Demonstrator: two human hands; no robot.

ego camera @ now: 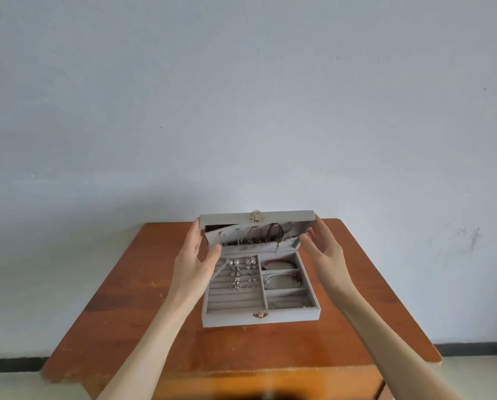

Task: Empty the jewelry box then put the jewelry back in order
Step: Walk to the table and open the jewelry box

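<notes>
The jewelry box (260, 313) was a flat, square case covered in grey velvety fabric, with a small brass clasp at its front wall. It sat near the middle of a glossy reddish-brown wooden table (126, 313) whose edges were worn pale. Its lid (256, 219) stood raised and tilted toward the viewer, and chains and dark cords hung along a pocket on its inside. In the base, the left half held ridged ring rolls carrying pearl and crystal earrings (243, 271); the right half was split into oblong compartments, the farthest holding a red beaded bracelet (276, 264), the next a silver bangle (281, 280).

The left hand (196, 255) touched the lid's left end with straight, spread fingers, thumb pointing inward. The right hand (326, 243) met the lid's right end likewise, fingers loose and apart. Both forearms reached in over the table's near edge.

Behind stood a scuffed pale wall (241, 96) with a dark baseboard.
</notes>
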